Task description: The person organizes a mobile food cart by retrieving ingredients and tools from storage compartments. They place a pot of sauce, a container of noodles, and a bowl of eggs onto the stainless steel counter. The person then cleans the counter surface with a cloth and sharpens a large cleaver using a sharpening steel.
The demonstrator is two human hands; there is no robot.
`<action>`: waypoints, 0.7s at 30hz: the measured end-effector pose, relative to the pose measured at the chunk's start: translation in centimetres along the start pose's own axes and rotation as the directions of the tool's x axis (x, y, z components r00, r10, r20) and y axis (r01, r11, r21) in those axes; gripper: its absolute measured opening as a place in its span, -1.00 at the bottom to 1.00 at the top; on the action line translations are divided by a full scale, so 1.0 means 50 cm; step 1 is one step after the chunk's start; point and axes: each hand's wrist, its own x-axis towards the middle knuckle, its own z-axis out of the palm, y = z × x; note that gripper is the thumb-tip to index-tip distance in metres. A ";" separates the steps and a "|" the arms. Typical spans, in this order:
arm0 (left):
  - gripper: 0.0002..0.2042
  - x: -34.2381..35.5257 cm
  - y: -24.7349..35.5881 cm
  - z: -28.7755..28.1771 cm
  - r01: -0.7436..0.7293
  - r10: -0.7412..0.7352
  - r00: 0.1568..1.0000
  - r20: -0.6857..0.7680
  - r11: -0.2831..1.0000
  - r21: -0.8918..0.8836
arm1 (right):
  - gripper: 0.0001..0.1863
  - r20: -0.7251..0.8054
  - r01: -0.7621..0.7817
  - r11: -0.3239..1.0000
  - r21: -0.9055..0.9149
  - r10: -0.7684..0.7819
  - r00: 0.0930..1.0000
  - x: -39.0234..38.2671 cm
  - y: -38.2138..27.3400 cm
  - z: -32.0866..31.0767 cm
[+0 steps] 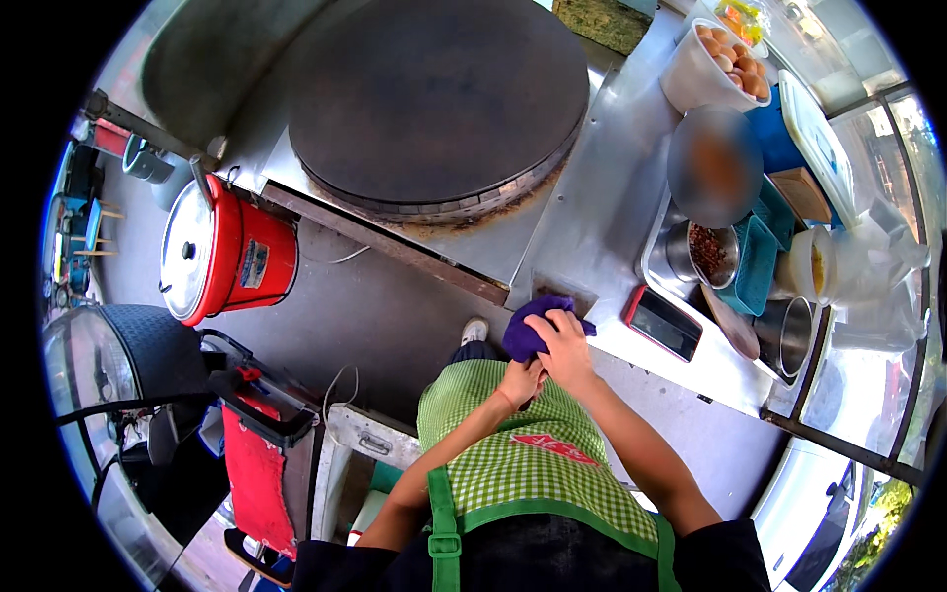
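Low in front of my body, at the edge of the steel counter, my right hand (562, 350) grips a bunched purple cloth (525, 331). My left hand (518, 383) is closed just below it, its fingertips against the cloth's lower side; what lies inside that grip is hidden. A phone in a red case (663, 324) lies to the right of the cloth. Beyond both hands is a large round black griddle (439, 99) with a rusty, stained rim. I wear a green checked apron (513, 474).
Along the right are a bucket of eggs (730, 59), a steel pot of dark bits (705, 252), teal containers (750, 257) and a steel bowl (794, 335). A red lidded bucket (242, 261) stands left; a red-backed folding trolley (256, 464) is lower left. Glass panels edge the right.
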 end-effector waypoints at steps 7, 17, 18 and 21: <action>-0.79 -0.008 0.010 0.010 -0.100 0.101 0.995 -0.019 0.995 0.024 | -0.49 -0.100 -0.180 0.984 -0.015 0.177 0.979 0.100 0.061 -0.044; -0.75 -0.089 0.052 -0.008 -0.359 0.514 0.856 -0.059 0.672 0.648 | -0.57 0.156 -0.537 0.747 0.393 0.521 0.839 -0.167 0.010 -0.124; -0.72 -0.116 0.066 -0.015 -0.333 0.539 0.839 -0.076 0.619 0.711 | -0.57 0.142 -0.571 0.633 0.522 0.595 0.791 -0.172 0.021 -0.125; -0.74 -0.159 0.078 -0.036 -0.363 0.722 0.674 -0.155 0.507 0.782 | -0.58 -0.052 -0.352 0.474 0.807 0.651 0.757 -0.099 0.006 -0.151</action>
